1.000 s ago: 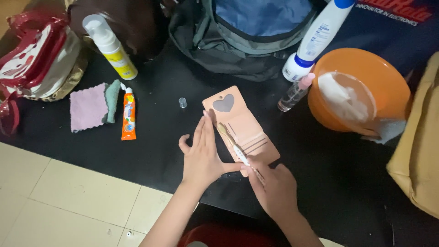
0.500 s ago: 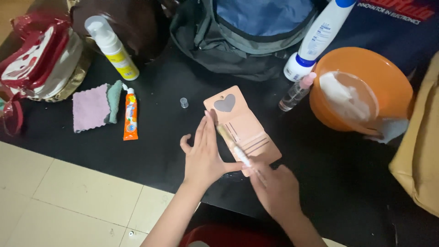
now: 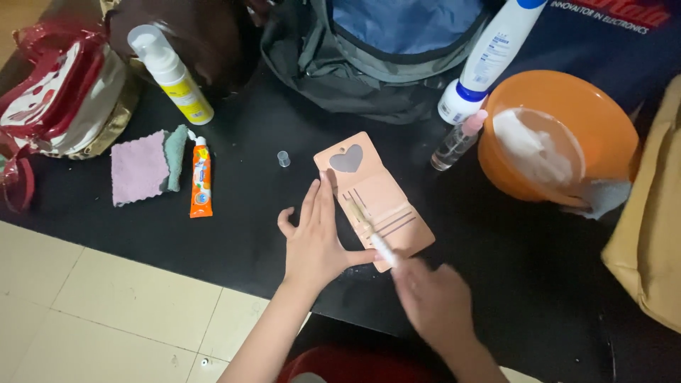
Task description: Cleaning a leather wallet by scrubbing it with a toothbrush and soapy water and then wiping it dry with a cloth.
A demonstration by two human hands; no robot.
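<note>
An open pink wallet (image 3: pixel 379 195) with a heart-shaped window lies flat on the black table (image 3: pixel 241 213). My left hand (image 3: pixel 316 237) lies spread along its left edge, pressing it down. My right hand (image 3: pixel 433 298), blurred by motion, is closed around a thin white brush-like stick (image 3: pixel 372 234) whose tip rests on the wallet's card slots.
An orange tube (image 3: pixel 201 179), a pink cloth (image 3: pixel 139 167), a yellow pump bottle (image 3: pixel 174 74) and a small clear cap (image 3: pixel 284 158) lie to the left. An orange bowl (image 3: pixel 610 128) holding a white cloth, a small spray bottle (image 3: pixel 457 142), a white bottle (image 3: pixel 489 57) and a backpack (image 3: pixel 369 50) are behind.
My right hand has slid a little down and right with the stick, now blurred. The left hand and wallet stay in place.
</note>
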